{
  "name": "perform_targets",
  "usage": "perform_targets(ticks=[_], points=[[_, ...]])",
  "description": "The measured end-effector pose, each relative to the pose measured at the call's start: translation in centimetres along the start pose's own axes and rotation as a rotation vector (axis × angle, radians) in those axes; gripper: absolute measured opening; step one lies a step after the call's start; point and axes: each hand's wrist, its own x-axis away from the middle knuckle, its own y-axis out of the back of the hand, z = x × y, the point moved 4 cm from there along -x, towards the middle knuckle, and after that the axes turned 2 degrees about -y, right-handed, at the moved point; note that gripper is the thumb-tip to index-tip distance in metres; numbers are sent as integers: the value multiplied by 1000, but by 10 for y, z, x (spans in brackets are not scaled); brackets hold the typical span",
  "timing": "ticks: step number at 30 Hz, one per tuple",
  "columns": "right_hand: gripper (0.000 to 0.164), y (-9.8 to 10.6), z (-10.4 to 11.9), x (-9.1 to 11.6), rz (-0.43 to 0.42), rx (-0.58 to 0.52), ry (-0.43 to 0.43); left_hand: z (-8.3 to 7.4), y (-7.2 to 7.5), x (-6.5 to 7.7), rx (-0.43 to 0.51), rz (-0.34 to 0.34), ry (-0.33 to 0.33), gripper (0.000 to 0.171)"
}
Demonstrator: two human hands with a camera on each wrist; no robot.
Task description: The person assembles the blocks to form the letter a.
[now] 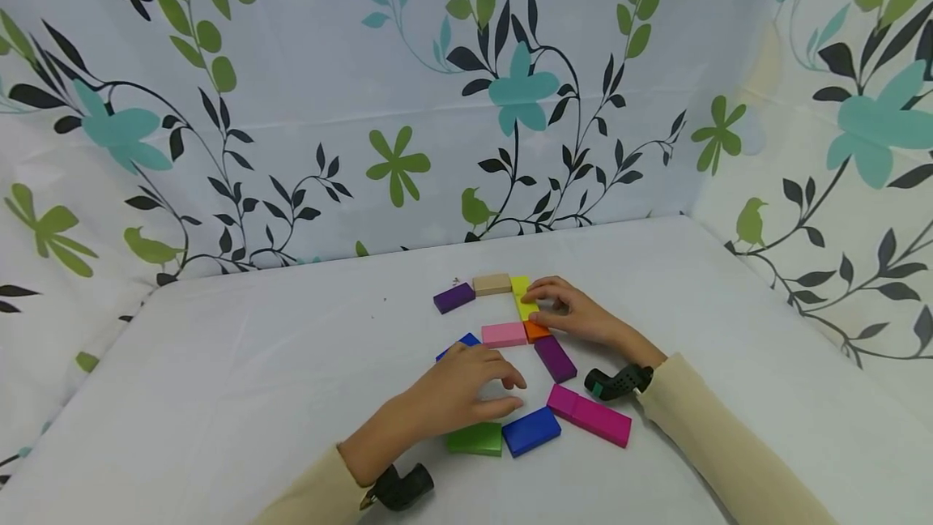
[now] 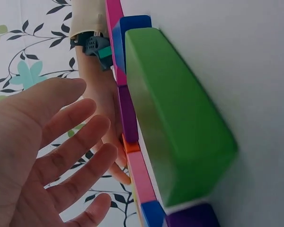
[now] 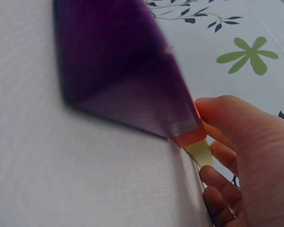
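Note:
My right hand [image 1: 576, 316] is at the far right of a ring of coloured blocks, its index finger touching the yellow block [image 1: 519, 288] and its thumb at the orange block [image 1: 538, 330]. In the right wrist view the thumb lies along the orange block [image 3: 191, 136], the other fingers loosely bent beyond it. My left hand [image 1: 462, 387] hovers empty over the ring's left side, fingers relaxed and apart. Closest to it are the green block [image 2: 180, 94] and a blue block [image 1: 466, 340], partly covered by the hand. A dark purple block [image 2: 194, 216] beside the green one is hidden in the head view.
Pink [image 1: 504, 335], purple [image 1: 555, 359] and magenta blocks [image 1: 594, 418] continue the arrangement, with another blue block [image 1: 532, 432] in front. A tan block [image 1: 492, 284] and a dark purple one [image 1: 454, 298] lie at the back. A patterned cloth [image 1: 306, 104] hangs behind the white table [image 1: 240, 363].

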Motion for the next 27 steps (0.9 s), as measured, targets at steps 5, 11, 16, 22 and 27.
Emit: perform_targets(ticks=[5, 11, 16, 22, 27], points=[[33, -1, 1, 1, 1, -8, 6, -5, -6, -12, -8, 38, -10, 25], [32, -1, 2, 1, -2, -1, 12, -11, -13, -24, -50, 42, -45, 24], [32, 0, 1, 1, -1, -3, 15, -15, -18, -30, -89, 29, -60, 23], [32, 0, 1, 1, -3, -6, 10, -20, -21, -37, -114, 23, -39, 23], [32, 1, 0, 1, -1, -11, 13, -21, -24, -42, -113, 21, -47, 23]])
